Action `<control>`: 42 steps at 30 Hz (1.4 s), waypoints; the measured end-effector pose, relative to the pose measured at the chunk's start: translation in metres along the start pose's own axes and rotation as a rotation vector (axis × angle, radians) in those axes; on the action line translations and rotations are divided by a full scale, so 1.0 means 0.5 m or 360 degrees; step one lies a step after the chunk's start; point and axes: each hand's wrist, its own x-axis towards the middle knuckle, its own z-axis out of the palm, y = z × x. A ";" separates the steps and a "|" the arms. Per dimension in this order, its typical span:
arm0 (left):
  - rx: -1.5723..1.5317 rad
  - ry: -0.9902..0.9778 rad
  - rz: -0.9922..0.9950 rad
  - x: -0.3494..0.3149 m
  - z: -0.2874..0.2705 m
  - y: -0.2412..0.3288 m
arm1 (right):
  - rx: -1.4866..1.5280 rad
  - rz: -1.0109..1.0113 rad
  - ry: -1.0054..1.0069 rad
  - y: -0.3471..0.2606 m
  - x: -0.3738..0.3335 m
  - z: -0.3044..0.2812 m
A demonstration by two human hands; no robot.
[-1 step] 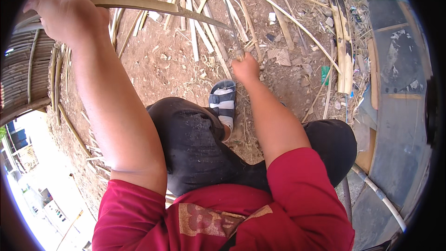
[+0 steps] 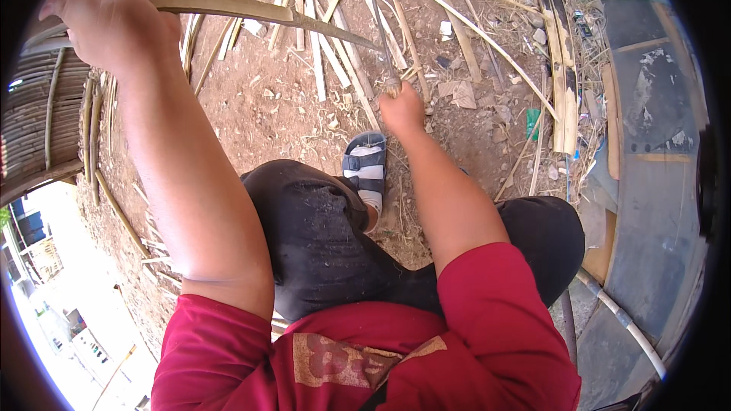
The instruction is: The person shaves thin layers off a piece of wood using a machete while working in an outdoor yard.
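Observation:
At the upper left, my left hand (image 2: pixel 122 27) is closed around a bamboo strip (image 2: pixel 232 7). The strip reaches rightward above the ground and narrows to a tip near the middle. My right hand (image 2: pixel 402 110) is wrapped round the handle of a knife (image 2: pixel 384 46), in front of my foot. Its thin dark blade points away from me, and its upper part lies close to the strip's narrow tip. Whether blade and strip touch, I cannot tell. Most of the handle is hidden in my fist.
Several split bamboo strips (image 2: pixel 314 46) lie across the dirt ground (image 2: pixel 251 118) ahead. Thicker bamboo pieces (image 2: pixel 563 84) rest at the right, beside a dark panel (image 2: pixel 659 106). A slatted bamboo structure (image 2: pixel 42 114) stands at the left. My sandalled foot (image 2: pixel 365 164) is below the knife.
Almost nothing differs. The knife blade and my right hand have shifted very slightly; my left hand keeps its hold on the bamboo strip.

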 end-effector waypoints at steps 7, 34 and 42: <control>0.0070 0.0074 0.0030 -0.031 0.038 0.011 | -0.0121 -0.0068 -0.0016 -0.004 -0.005 -0.005; 0.0139 0.0111 -0.0008 -0.037 0.038 0.015 | 0.0039 0.0064 -0.0109 -0.052 -0.022 -0.004; 0.0094 0.0103 0.0037 -0.047 0.052 0.017 | 0.0255 -0.0499 -0.0070 -0.143 -0.046 -0.004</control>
